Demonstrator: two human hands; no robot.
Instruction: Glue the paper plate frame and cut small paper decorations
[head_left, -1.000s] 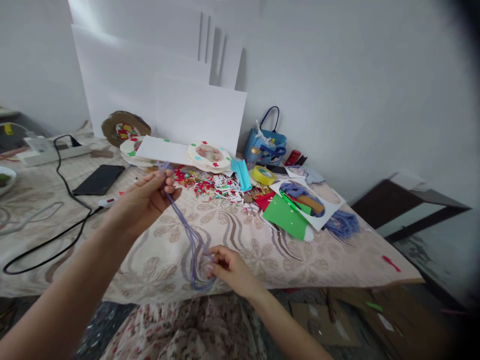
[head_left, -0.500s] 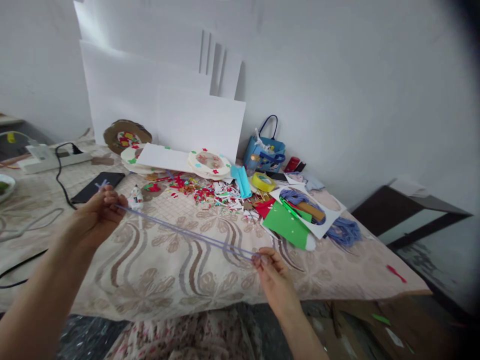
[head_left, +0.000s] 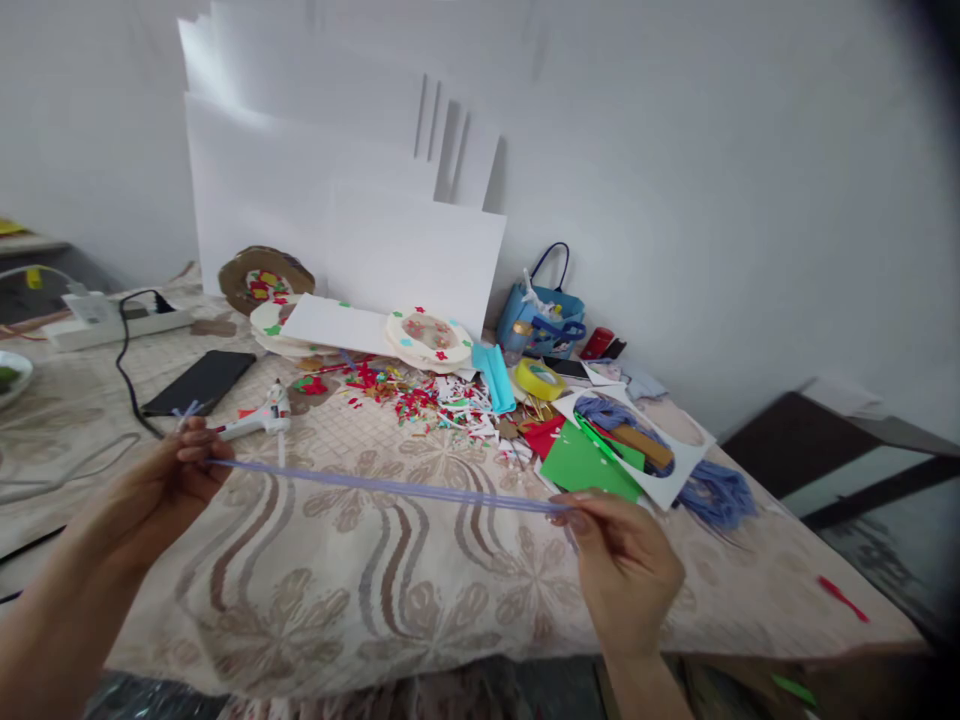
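Several strands of purple yarn (head_left: 390, 487) stretch nearly level above the patterned tablecloth (head_left: 315, 570). My left hand (head_left: 187, 460) pinches one end, and short yarn tips stick up above its fingers. The other end is between the thumb and fingers of my right hand (head_left: 619, 545). A white glue gun (head_left: 259, 417) lies just beyond my left hand, close to a black phone (head_left: 201, 382). Green felt (head_left: 589, 460) and a white card with an oval opening (head_left: 679, 490) lie beyond my right hand.
Paper scraps (head_left: 427, 395), yellow tape (head_left: 538, 379) and decorated rings (head_left: 427, 338) lie midway back. A blue bag (head_left: 544, 318) and white boards (head_left: 420, 250) stand by the wall. Blue yarn (head_left: 716, 495) and a red tool (head_left: 844, 598) are at right; a power strip (head_left: 116, 328) is at left.
Both hands have moved apart, and the yarn now hangs straighter and more level between them. The view has shifted, so the glue gun shows more fully.
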